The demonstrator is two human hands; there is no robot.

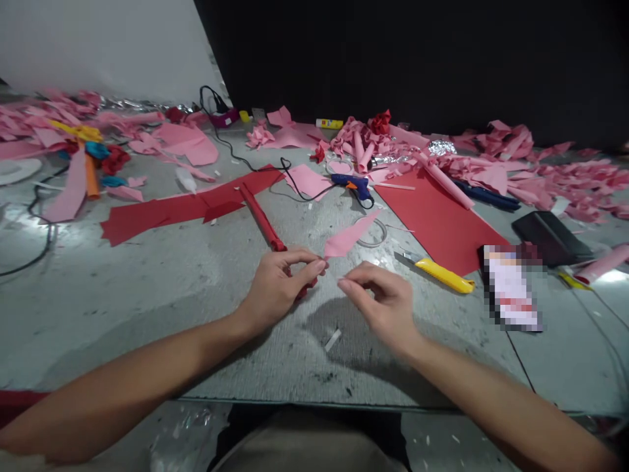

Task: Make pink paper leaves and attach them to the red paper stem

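My left hand point(285, 278) is closed, its thumb and index finger pinching the corner of a pink paper piece point(346, 239) shaped like a pointed petal. A rolled red paper stick point(260, 217) runs under the same hand, and crumpled red paper shows below the fingers; whether the fingers also grip it I cannot tell. My right hand point(381, 301) is just to the right, apart from the pink piece. Its thumb and index finger are pinched together, and anything between them is too small to make out. A small white strip point(333, 339) lies on the table point(221, 367) below.
A yellow box cutter point(445, 274), blade out, lies right of my hands near a red sheet point(432, 216). Beyond are a blue glue gun point(354, 187) with its cord, a tape ring point(372, 233) and red strips point(181, 208). Pink scraps point(511, 147) line the back.
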